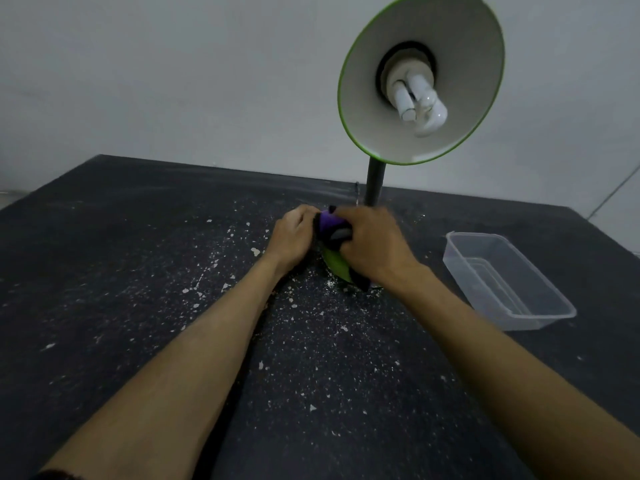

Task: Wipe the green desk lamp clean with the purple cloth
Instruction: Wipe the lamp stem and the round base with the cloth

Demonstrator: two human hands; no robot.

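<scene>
The green desk lamp stands at the back of the dark table, its shade (360, 109) tilted toward me with a white bulb (417, 98) inside and a black neck (375, 181) below. Its green base (336, 265) is mostly hidden under my hands. The purple cloth (329, 223) with dark edging is bunched on the base. My right hand (372, 244) grips the cloth from the right, fingers curled over it. My left hand (294, 233) pinches the cloth's left side.
A clear plastic container (505, 278) sits on the table to the right of the lamp. The black tabletop (138, 271) is speckled with white flecks and dust. A grey wall (173, 81) rises right behind the table.
</scene>
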